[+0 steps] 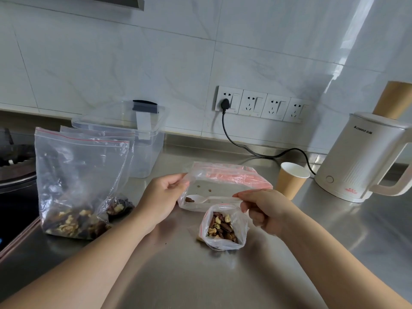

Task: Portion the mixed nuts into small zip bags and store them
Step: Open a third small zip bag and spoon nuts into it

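A small zip bag (223, 228) stands open on the steel counter, holding mixed nuts. Behind it lies a flat pack of empty zip bags (225, 177) with red strips. My left hand (162, 197) pinches the pack's left corner. A white plastic spoon (200, 199) lies across the pack, and the end of its handle sits between the thumb and forefinger of my right hand (265, 208), just above the small bag's rim. A large zip bag (73, 186) with nuts at its bottom stands at the left, and a second nut bag (118, 208) is partly hidden behind it.
A clear plastic storage box (142, 139) stands behind the large bag. To the right are a paper cup (292, 179) and a white kettle (356, 157), whose black cord (240, 146) runs to the wall sockets. A stove (13, 172) borders the counter's left edge.
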